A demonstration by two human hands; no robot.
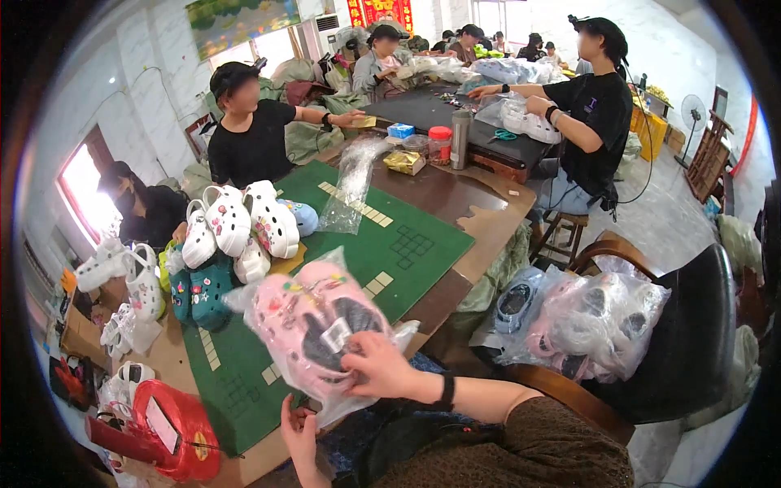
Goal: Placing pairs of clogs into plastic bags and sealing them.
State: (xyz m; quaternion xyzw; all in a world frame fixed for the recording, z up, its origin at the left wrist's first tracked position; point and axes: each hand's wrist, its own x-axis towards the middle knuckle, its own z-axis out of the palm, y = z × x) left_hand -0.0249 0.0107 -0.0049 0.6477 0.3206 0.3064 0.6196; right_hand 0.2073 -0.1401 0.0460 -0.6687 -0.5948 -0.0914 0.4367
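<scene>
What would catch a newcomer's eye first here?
Front and centre, the right hand presses on a clear bag of pink clogs, the left hand beneath it. Left of that, white and teal clogs are piled on the green mat.

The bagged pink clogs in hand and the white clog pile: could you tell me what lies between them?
Head view: only bare green mat separates the bagged pink clogs from the white clog pile.
</scene>
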